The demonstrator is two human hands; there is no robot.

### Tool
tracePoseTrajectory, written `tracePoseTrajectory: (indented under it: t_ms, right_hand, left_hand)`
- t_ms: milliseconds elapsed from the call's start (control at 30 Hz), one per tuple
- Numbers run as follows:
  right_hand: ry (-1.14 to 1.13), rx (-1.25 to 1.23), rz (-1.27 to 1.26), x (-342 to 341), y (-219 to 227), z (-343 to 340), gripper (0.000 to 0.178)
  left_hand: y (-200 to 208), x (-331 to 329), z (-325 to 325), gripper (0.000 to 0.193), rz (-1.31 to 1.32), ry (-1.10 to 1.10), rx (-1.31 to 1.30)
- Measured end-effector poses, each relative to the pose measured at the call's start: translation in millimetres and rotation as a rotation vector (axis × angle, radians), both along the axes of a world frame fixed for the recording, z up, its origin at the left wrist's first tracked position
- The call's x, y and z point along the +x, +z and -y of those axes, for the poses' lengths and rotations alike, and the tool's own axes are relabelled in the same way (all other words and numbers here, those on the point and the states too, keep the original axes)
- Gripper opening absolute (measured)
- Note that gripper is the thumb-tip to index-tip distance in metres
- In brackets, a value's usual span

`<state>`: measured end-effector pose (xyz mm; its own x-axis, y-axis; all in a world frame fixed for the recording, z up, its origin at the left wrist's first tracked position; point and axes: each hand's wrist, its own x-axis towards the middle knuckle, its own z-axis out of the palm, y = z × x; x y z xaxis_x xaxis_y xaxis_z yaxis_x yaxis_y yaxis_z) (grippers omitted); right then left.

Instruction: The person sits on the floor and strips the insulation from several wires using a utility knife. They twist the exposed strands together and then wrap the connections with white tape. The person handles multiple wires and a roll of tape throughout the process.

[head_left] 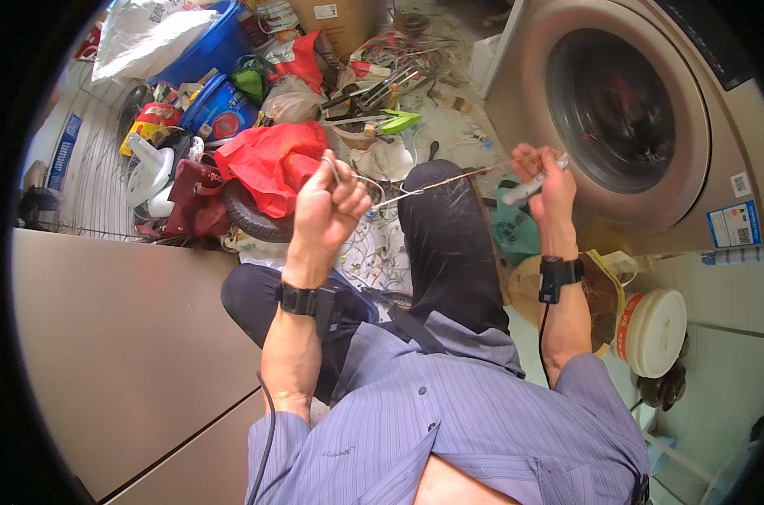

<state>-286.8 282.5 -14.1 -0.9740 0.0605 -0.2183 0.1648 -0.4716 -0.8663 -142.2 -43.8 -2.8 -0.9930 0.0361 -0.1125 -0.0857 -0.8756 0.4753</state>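
A thin wire point(470, 173) runs between my hands above my right knee, white toward the left and copper-coloured toward the right. My left hand point(331, 202) is closed around the white end, and a loop of it stands up by the fingertips. My right hand point(553, 192) grips a slim grey tool point(525, 189) that looks like a utility knife. The wire's copper-coloured end reaches the fingers of that hand; whether they pinch it is hard to make out. Below, tangled wires point(380, 252) lie on the floor between my legs.
A front-loading washing machine point(601, 118) stands at the right. At the left are a red bag point(273, 164), a tire point(256, 220) and blue buckets point(218, 109). A white lidded bucket point(655, 332) is near my right elbow. A beige panel point(129, 337) borders my left side.
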Motion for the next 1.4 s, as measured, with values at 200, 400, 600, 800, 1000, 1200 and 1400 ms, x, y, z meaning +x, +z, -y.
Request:
tracePoseTrajectory:
  t_ms: [200, 400, 600, 800, 1000, 1200, 1400]
  right_hand:
    - [0.752, -0.676, -0.178, 0.9, 47.4, 27.5, 0.022]
    - [0.823, 1.031, -1.055, 59.2, 56.1, 48.6, 0.018]
    - [0.872, 1.296, -1.302, 75.5, 39.9, 51.5, 0.016]
    - [0.644, 1.305, -1.305, 63.6, 30.1, 41.6, 0.016]
    - [0.449, 1.352, -1.234, 44.1, 24.8, 4.8, 0.016]
    - [0.334, 1.413, -1.096, 36.3, 21.4, -42.4, 0.016]
    - [0.243, 1.533, -0.906, 34.9, 18.0, -80.8, 0.012]
  left_hand:
    - [-5.9, 2.2, -6.0, 0.046, 0.153, 0.062, -0.031]
    - [15.7, 2.3, 8.2, 0.047, 0.076, 0.028, -0.208]
    - [40.3, 2.0, 0.6, 0.044, 0.0, 0.027, -0.834]
    - [40.6, 21.1, -22.5, 0.02, -0.226, -0.312, -1.799]
    - [32.4, 41.5, -4.8, 0.009, -0.324, -0.03, -1.998]
    - [27.2, 64.4, 41.2, 0.003, -0.198, 0.093, -2.212]
    - [34.7, 96.0, 123.8, 0.007, 0.137, 0.272, -2.366]
